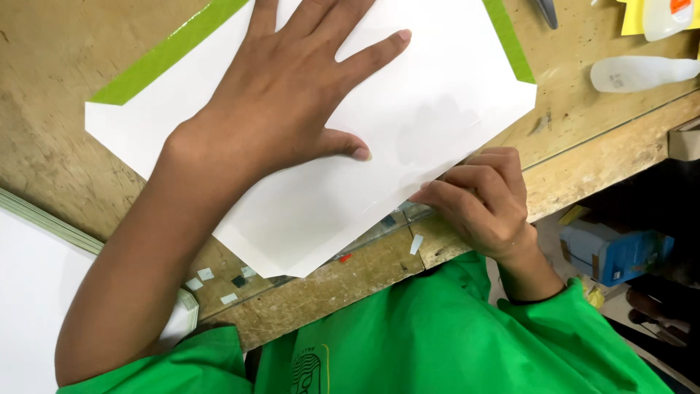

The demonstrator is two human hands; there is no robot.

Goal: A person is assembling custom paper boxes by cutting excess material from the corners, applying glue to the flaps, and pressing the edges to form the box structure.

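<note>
A large white sheet (pixel 408 124) with green edge strips (pixel 168 51) lies tilted across the worn wooden table (pixel 44 117). My left hand (pixel 292 95) rests flat on the sheet, fingers spread, pressing it down. My right hand (pixel 481 201) is curled at the sheet's near edge, fingertips pinching or picking at that edge where it overhangs the table's rim. What exactly the fingers grip is too small to tell. I wear a green garment (pixel 437 335).
A stack of white sheets (pixel 29 292) lies at the lower left. Small paper and tape scraps (pixel 219 281) dot the table's front ledge. A clear plastic bottle (pixel 642 73) lies at the far right. A blue box (pixel 616 252) sits below the table.
</note>
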